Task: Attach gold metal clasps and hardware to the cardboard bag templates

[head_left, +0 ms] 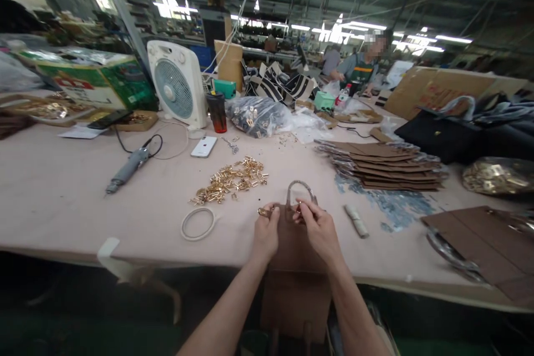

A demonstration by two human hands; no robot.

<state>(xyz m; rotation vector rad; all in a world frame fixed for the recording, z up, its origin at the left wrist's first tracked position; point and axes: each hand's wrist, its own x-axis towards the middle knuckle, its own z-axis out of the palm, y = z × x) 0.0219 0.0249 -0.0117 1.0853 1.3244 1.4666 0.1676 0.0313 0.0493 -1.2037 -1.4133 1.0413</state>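
A brown handbag (294, 247) lies over the table's front edge, its lower part hanging down and its wrapped handle (301, 183) arching away from me. My left hand (266, 233) is closed on the bag's upper left, where a strap with a gold metal fitting (264, 212) sticks out past the fingers. At the upper right of the bag, my right hand (319, 227) pinches at the base of the handle. A small shiny piece seems to show at its fingertips, too small to name. Loose gold hardware (233, 178) lies in a pile beyond my left hand.
Left of the bag lie a roll of tape (198, 224), an electric screwdriver (129, 168) and a phone (204, 147). A fan (175, 83) and a tumbler (217, 112) stand behind. To the right are stacked brown bag pieces (387, 164) and another brown bag (484, 239). A person (362, 69) is farther back.
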